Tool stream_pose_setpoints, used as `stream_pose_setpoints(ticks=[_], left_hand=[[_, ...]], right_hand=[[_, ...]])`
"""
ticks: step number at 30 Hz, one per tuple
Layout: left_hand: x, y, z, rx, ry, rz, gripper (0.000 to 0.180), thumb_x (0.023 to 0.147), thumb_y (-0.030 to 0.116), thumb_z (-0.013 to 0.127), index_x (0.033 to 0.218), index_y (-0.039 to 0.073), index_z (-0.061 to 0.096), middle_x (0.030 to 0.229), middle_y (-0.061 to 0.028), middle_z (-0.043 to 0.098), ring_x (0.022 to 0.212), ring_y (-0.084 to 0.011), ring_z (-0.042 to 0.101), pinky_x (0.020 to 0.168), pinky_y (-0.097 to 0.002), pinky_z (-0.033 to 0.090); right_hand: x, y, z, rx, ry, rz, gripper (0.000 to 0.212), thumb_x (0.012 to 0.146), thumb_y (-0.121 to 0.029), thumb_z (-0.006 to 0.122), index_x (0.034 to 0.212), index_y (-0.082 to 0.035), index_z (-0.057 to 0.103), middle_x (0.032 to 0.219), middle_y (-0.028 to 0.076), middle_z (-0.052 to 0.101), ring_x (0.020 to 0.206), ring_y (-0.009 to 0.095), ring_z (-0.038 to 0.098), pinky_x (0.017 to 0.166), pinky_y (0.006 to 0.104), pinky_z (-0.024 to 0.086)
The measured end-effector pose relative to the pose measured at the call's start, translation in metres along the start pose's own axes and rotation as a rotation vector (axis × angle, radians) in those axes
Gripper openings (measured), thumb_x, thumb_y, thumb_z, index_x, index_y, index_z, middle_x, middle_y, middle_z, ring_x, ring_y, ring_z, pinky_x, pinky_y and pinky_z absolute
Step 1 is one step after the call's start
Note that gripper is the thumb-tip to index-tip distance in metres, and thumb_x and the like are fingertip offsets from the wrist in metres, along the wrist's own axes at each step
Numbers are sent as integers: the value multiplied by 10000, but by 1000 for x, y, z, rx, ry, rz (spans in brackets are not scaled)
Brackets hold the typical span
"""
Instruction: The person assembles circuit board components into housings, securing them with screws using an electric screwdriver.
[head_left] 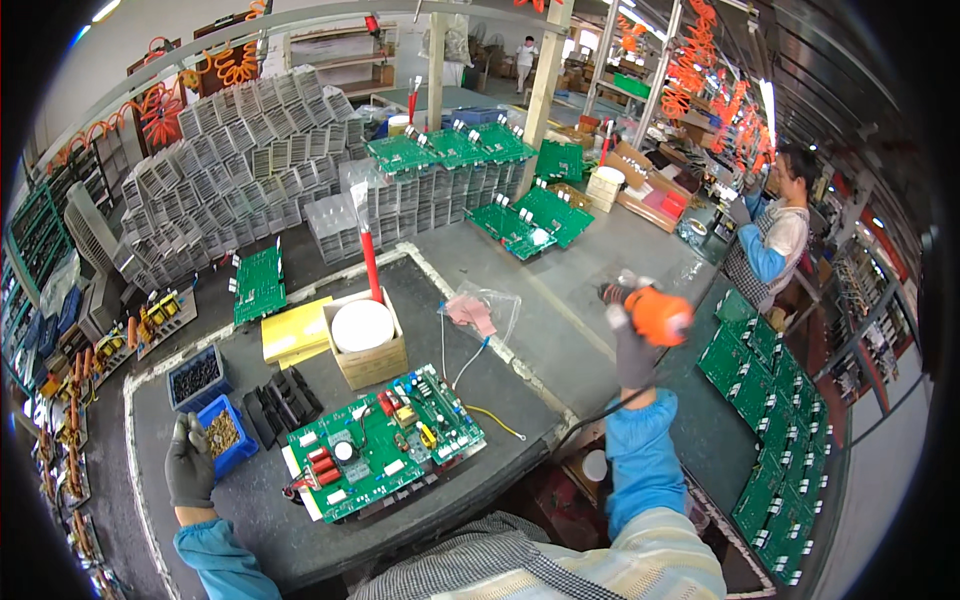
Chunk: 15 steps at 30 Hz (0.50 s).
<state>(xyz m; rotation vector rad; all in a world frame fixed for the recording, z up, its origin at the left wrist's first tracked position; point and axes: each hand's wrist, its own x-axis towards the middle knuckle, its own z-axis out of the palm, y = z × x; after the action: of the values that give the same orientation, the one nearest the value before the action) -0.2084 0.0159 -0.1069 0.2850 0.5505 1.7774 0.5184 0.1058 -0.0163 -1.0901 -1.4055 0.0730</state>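
My right hand, in a dark glove, is raised over the right side of the bench. Its fingers are closed round an orange corded power drill, blurred by motion. My gloved left hand is at the left, beside a blue bin of small brass-coloured screws. Its fingers point up, slightly bent and apart, with nothing visible in them. Between my hands lies a large green circuit board fitted with red, white and yellow parts. A yellow wire sticks out from its right end.
Behind the board stand a box holding a white round tub, yellow sheets, black parts and a grey bin of dark screws. Green boards fill the right side; grey stacked frames rise behind. A co-worker is at right.
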Motion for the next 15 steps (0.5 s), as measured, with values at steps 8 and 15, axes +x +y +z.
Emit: stream_pose_setpoints(ticks=[8,15], left_hand=[[-79,-46,43,-96,-104,-103,306,1070,137,497,1361,43,511,1146,-52,595,907,-115,586,684,-192,533],[-146,-100,98,-1,-104,-147,327,1008,81,533,1325,11,489,925,19,446,724,-32,392,531,-140,348]], right_hand=[[13,-156,90,1248,112,36,714,897,-404,729,1443,-74,409,977,38,575,934,191,593,925,496,507],[-46,-231,147,1510,-82,325,720,934,-467,683,1489,-113,392,960,12,547,869,165,537,896,440,487]])
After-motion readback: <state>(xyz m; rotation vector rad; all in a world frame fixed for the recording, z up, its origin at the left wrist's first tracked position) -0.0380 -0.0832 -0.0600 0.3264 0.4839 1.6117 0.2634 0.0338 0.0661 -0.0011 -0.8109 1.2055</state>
